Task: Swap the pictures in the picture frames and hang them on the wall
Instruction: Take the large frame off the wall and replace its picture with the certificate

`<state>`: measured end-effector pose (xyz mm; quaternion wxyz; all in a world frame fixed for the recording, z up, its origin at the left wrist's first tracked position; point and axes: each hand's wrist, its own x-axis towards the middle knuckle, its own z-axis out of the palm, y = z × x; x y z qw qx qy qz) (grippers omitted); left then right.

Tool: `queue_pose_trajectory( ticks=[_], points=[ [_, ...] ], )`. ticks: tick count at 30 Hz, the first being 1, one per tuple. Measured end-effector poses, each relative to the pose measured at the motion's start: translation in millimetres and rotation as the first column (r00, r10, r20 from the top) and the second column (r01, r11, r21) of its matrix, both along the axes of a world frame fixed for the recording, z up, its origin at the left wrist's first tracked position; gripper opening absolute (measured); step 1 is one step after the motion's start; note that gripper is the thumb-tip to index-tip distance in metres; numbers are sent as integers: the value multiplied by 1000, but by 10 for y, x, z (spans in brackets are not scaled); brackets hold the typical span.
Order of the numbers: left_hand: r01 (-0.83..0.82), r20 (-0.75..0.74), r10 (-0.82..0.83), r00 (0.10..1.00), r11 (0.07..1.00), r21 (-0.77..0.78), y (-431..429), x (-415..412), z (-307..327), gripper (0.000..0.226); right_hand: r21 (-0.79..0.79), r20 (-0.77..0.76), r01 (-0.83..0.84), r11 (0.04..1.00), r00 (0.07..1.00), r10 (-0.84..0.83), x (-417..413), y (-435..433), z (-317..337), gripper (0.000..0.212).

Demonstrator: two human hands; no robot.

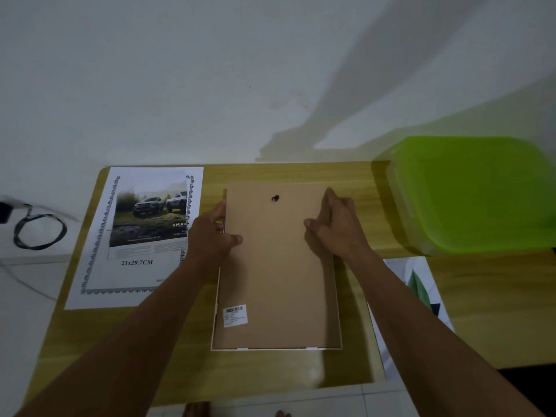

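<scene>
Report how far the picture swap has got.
Done: the truck print lies loose on the table, out of any frame. In hand: left hand and right hand hold the backing board by its sides over the face-down white picture frame; going in or coming out, I cannot tell. Left: the green-patterned print beside the right arm is unframed, and nothing is hung yet.
</scene>
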<state>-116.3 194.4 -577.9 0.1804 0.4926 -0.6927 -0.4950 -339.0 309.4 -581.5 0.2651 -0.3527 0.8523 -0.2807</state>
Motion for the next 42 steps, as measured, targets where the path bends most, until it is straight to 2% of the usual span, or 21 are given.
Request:
queue_pose_trajectory(
  ticks=[3,7,9,14,16,19,20,22,24,27,30,33,36,38,42],
  points=[
    [25,-18,-25,1000,1000,-7,0,21,-6,78,-14,-35,-8,1000,999,7,-16,-32,12,91],
    [54,2,-54,999,999,2,-17,21,34,81,-118,244,17,993,970,12,-7,-11,42,99],
    [81,39,-80,996,996,-23,-10,20,67,84,-123,313,19,992,949,20,-12,15,68,100],
    [99,86,-93,992,992,-73,6,59,126,93,-180,423,119,976,905,-32,21,68,95,66],
    [54,57,-49,997,996,-78,14,75,179,90,-203,441,97,974,897,3,44,101,109,72],
    [23,23,-20,1000,994,-103,18,109,237,76,-191,478,32,981,876,64,72,179,83,92],
    [22,21,-19,1000,994,-106,23,118,253,72,-176,499,39,984,865,55,85,206,89,91],
    [1,-7,-2,1000,997,-79,34,135,286,66,-164,531,88,983,847,13,124,255,115,76],
    [-45,-63,44,997,999,-19,53,146,337,64,-198,538,171,965,842,-38,162,295,130,60],
    [-68,-141,80,987,994,87,104,152,454,63,-285,550,294,912,830,-95,234,356,180,49],
    [77,-152,-46,987,976,202,181,164,636,80,-347,548,366,863,826,-130,259,431,303,47],
    [128,-165,-83,983,950,284,204,199,756,92,-375,476,315,872,872,-110,250,566,520,55],
    [114,-150,-78,985,963,244,229,104,952,95,-305,426,194,933,903,-48,203,774,755,77],
    [108,-156,-75,985,970,217,283,-22,1089,93,-271,401,163,948,915,-43,130,919,886,84],
    [145,-176,-118,977,978,151,457,-367,1303,66,-294,369,278,914,916,-160,-64,1243,1129,65]
  ],
)
